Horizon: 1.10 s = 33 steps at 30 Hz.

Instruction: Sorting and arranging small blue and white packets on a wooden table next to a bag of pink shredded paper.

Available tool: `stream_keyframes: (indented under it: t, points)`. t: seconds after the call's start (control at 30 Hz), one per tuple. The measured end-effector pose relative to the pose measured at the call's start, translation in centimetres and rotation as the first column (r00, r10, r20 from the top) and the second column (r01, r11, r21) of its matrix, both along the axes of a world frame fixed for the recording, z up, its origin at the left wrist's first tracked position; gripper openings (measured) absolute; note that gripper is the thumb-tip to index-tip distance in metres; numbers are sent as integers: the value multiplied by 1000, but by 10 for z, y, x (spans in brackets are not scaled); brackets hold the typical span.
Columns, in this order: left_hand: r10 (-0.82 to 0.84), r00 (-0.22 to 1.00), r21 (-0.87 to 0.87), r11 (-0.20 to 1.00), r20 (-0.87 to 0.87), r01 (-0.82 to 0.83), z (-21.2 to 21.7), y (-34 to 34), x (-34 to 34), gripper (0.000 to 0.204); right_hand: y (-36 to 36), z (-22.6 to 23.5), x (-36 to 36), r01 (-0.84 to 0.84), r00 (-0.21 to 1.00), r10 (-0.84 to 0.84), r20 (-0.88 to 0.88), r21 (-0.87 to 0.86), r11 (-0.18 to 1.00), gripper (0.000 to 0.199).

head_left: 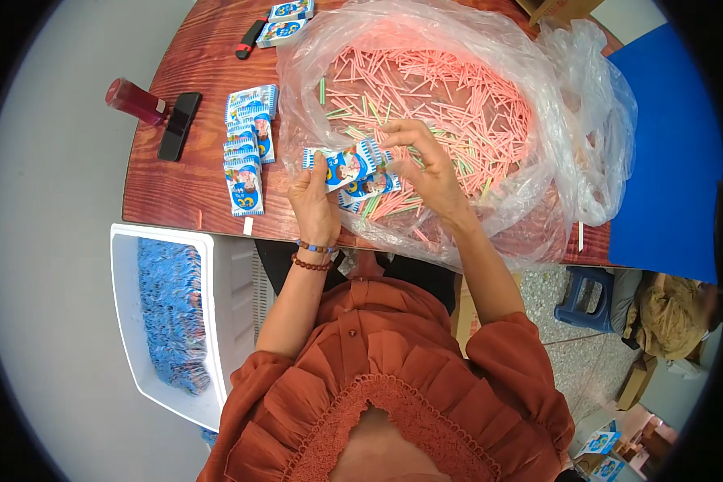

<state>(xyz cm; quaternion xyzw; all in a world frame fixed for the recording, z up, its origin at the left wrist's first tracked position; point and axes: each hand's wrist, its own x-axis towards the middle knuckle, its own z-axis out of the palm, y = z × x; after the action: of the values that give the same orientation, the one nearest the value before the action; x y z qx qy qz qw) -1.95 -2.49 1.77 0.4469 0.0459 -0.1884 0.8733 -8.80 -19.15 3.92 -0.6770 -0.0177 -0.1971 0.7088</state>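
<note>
My left hand (316,207) is closed on a blue and white candy packet (352,166), with the thumb on top. Below it a second blue and white packet (371,188) shows, partly covered; whether my left hand also holds this one I cannot tell. My right hand (432,167) is by the right end of the upper packet, its thumb and fingers apart and curved. Under both hands, thin pink and green sticks (458,108) lie loose in a big clear plastic bag (566,120) spread open on the table.
Several packets (243,173) overlap in a row on the red-brown wooden table (205,48). Left of them are a black phone (180,126) and a red bottle (135,101). A black and red cutter (251,38) lies farther back. A white bin (214,321) full of packets stands at lower left.
</note>
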Motion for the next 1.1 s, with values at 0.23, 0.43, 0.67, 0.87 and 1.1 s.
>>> stream_keyframes:
  t: [0.23,0.43,0.67,0.87,1.1]
  points:
    - [-55,997,-35,998,44,57,-12,-8,-2,23,4,-3,8,0,980,131,146,-667,745,24]
    - [-69,996,88,994,56,64,-13,-2,-6,23,-16,3,-1,-145,978,203,50,-534,833,20]
    - [-29,1000,92,995,8,28,-18,12,1,21,-147,-8,-1,302,727,-633,-268,-702,645,31]
    - [-71,997,58,996,31,69,-14,2,-4,20,-183,-8,36,7,439,-829,-346,-922,388,60]
    - [-28,1000,45,999,1,28,-25,16,8,23,-198,-12,47,-183,369,-758,-537,-842,507,61]
